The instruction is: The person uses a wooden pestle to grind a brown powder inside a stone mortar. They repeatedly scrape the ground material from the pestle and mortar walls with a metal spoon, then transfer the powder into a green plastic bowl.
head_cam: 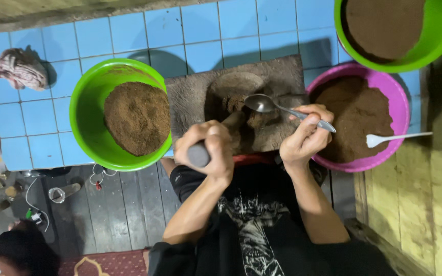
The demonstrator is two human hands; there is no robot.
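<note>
Head view looks straight down on a grey stone grinding slab point(277, 71) lying on a blue-tiled table point(129, 30); every place below is told from that slab. The left hand point(208, 151), at the slab's near edge, is closed in a fist round a grey pestle point(199, 153) whose far end reaches into the brown paste point(241, 110) on the stone. The right hand point(305, 135), at the slab's near right corner, pinches the handle of a metal spoon point(264, 104), its bowl over the slab's middle, just beside the paste. Left of the slab, touching its edge, stands a green bowl point(85, 110) of brown powder. Right of the slab a pink bowl point(384, 84) holds darker brown mass and a white plastic spoon point(395, 138) resting on its rim. Beyond that, a second green bowl point(436, 46) overlaps the pink one. Far left of the slab a crumpled cloth point(19, 69) lies on the tiles.
</note>
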